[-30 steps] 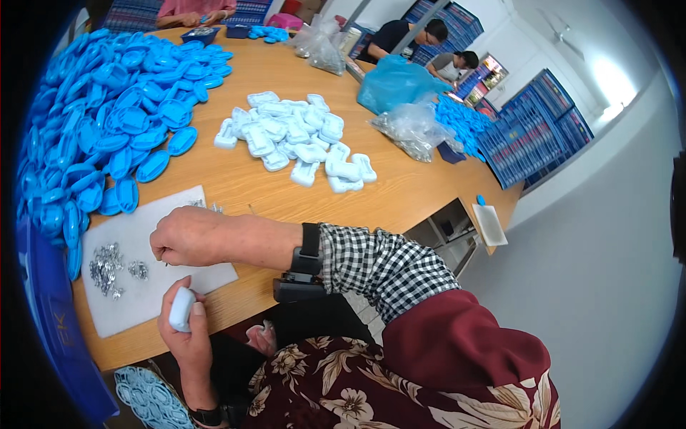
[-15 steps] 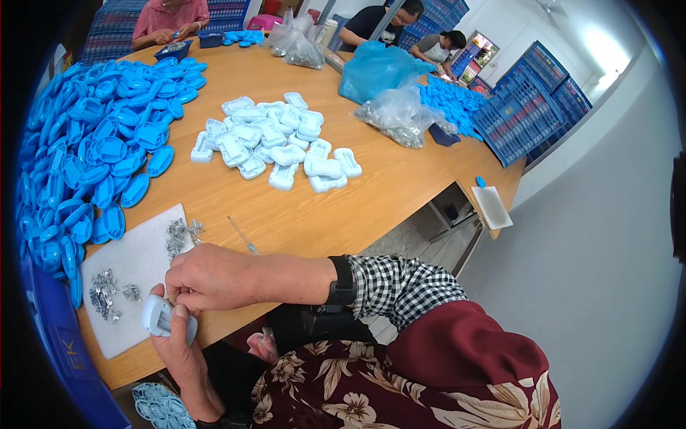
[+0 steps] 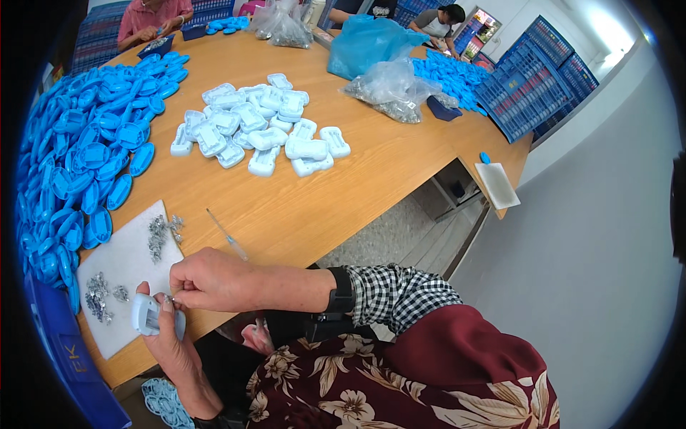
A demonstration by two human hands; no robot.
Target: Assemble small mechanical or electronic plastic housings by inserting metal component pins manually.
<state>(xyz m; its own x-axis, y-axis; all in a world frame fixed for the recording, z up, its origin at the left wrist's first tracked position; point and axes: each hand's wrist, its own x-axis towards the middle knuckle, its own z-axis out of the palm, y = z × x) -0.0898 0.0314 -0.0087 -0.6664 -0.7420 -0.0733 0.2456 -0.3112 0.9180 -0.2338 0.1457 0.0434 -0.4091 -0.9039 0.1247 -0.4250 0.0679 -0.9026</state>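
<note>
My left hand grips a pale blue plastic casing with a recess, its thumb laid across the near side. Close against the casing's right end, my right hand has thumb and fingers pinched on a small shiny metal piece, mostly hidden by the fingertips. Under and beyond both hands lies a white board. Small metal parts sit on it in a left heap and a far heap. A thin screwdriver rests on the table, beyond my right wrist.
Pale blue casings are piled mid-table. A large heap of bright blue shells covers the left side, above a blue crate. Bags of metal parts stand farther off. Co-workers sit across the table.
The casing and both hands have shifted slightly left. My right fingertips now show a shiny metal piece at the casing's end. The whole view has shifted a little.
</note>
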